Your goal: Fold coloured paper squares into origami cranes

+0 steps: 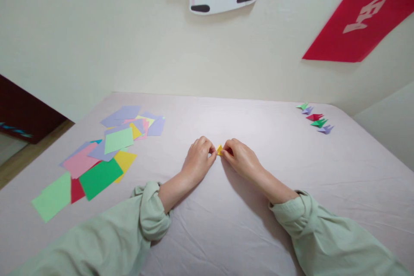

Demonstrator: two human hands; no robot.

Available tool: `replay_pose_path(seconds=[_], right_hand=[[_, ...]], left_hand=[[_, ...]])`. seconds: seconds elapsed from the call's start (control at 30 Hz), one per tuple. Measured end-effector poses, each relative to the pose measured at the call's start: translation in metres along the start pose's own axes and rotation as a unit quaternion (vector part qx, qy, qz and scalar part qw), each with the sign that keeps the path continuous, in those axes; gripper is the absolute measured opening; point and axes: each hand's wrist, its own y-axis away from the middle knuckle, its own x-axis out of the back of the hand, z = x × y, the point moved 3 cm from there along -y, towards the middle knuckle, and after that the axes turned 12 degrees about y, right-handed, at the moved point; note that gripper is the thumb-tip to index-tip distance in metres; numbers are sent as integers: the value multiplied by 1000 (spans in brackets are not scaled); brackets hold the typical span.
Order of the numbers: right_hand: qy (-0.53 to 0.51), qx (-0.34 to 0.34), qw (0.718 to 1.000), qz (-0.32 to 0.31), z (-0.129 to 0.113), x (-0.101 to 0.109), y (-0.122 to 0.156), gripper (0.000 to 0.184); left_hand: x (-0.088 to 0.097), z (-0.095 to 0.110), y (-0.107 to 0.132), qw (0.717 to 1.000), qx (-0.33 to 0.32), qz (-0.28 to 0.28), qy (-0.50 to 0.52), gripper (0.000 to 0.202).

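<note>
A small folded piece of yellow paper is held just above or on the table, near its middle. My left hand pinches its left side between thumb and forefinger. From the right, my right hand grips the other side in a similar pinch. Only a little yellow triangle shows between the fingertips; the rest of the paper is hidden by them. Both hands are closed, their fingers curled in.
Loose coloured paper sheets lie spread and overlapping on the left of the cloth-covered table. At the far right stand several small folded paper cranes in a row. A wall with red decorations rises behind the table.
</note>
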Motion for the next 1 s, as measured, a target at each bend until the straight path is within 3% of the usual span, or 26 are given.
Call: replay_pose_path(seconds=[0.43, 0.8, 1.0], right_hand=[[21, -24, 999, -8, -6, 6, 2, 11], [3, -17, 1000, 19, -1, -1, 1, 10], [-67, 6, 997, 30, 6, -3, 1, 7]], left_hand=[[-1, 4, 2, 999, -3, -10, -30, 1], [-2, 3, 5, 999, -25, -29, -12, 19], [-1, 3, 6, 999, -24, -29, -13, 20]])
